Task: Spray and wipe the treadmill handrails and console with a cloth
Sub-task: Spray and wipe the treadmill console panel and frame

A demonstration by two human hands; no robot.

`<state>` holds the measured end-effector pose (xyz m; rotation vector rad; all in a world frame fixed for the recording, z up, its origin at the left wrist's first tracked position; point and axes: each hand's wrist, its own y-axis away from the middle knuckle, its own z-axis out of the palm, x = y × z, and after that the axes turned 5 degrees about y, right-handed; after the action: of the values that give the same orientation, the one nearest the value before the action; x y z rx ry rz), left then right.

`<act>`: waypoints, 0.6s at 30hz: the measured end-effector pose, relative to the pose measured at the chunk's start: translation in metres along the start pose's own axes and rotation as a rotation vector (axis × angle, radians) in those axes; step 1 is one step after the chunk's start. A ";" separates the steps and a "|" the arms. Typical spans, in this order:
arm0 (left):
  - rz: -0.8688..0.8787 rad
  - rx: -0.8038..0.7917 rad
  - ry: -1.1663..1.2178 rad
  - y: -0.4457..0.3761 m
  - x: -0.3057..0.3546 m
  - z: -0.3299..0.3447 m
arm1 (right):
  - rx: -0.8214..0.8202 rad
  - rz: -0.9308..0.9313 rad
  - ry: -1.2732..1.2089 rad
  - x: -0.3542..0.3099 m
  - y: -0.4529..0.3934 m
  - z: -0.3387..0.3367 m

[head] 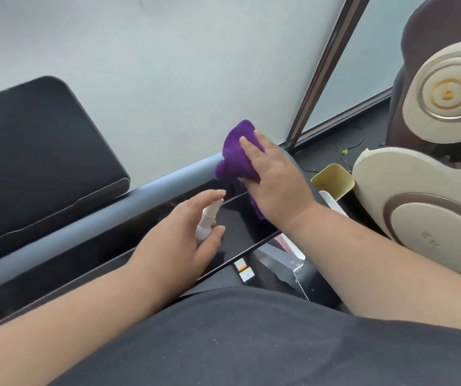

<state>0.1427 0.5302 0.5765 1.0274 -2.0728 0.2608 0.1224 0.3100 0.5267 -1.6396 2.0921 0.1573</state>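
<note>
Right hand [274,185] fingers [247,147] straight, flat, pressing purple cloth [236,157] onto the grey handrail [145,190] end, at 12 o'clock of frame centre. Cloth drapes over the rail onto the glossy black console [240,227]. Left hand [179,232] fingers curled round a small white spray bottle [208,218], index on its nozzle, over the console at 7 o'clock from the cloth. Black screen [37,160] at 9 o'clock. Beige massage chair [433,190] at 3 o'clock, yellow bin [332,181] beside it.
</note>
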 end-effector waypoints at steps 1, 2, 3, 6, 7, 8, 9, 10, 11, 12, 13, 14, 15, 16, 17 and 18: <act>-0.001 0.011 0.012 0.003 -0.004 -0.004 | -0.012 -0.074 -0.032 -0.014 0.000 0.012; -0.003 0.021 0.017 0.006 -0.007 -0.007 | -0.043 -0.151 -0.047 -0.027 0.001 0.024; -0.004 0.030 0.014 0.008 -0.010 -0.010 | -0.096 -0.217 -0.046 -0.038 0.002 0.038; 0.003 0.029 -0.019 0.012 -0.018 -0.019 | -0.246 -0.314 0.057 -0.045 0.008 0.070; 0.011 0.021 -0.033 0.012 -0.019 -0.022 | -0.228 -0.329 0.094 -0.043 0.010 0.073; 0.021 0.009 -0.045 0.013 -0.021 -0.025 | -0.195 -0.328 0.124 -0.040 0.011 0.074; 0.029 -0.001 -0.053 0.013 -0.023 -0.028 | -0.163 -0.305 0.152 -0.036 0.012 0.074; 0.035 -0.009 -0.058 0.014 -0.026 -0.031 | -0.135 -0.263 0.178 -0.030 0.013 0.072; 0.038 -0.015 -0.058 0.016 -0.029 -0.035 | -0.124 -0.197 0.195 -0.024 0.014 0.070; 0.037 -0.021 -0.055 0.019 -0.032 -0.039 | -0.117 -0.111 0.207 -0.018 0.015 0.065; 0.040 -0.025 -0.051 0.021 -0.034 -0.043 | -0.118 -0.017 0.212 -0.011 0.016 0.061; 0.046 -0.026 -0.050 0.024 -0.037 -0.047 | -0.115 0.072 0.213 -0.005 0.017 0.057; 0.056 -0.028 -0.049 0.027 -0.040 -0.051 | -0.115 0.151 0.202 -0.003 0.018 0.052; 0.066 -0.031 -0.049 0.030 -0.043 -0.055 | -0.116 0.218 0.185 -0.006 0.020 0.048; 0.079 -0.036 -0.050 0.034 -0.046 -0.058 | -0.100 0.257 0.162 -0.014 0.020 0.046; 0.094 -0.044 -0.052 0.038 -0.049 -0.061 | -0.070 0.258 0.141 -0.027 0.021 0.045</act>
<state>0.1664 0.6136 0.5874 0.9206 -2.1674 0.2375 0.1204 0.3560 0.4944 -1.4504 2.4277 0.2067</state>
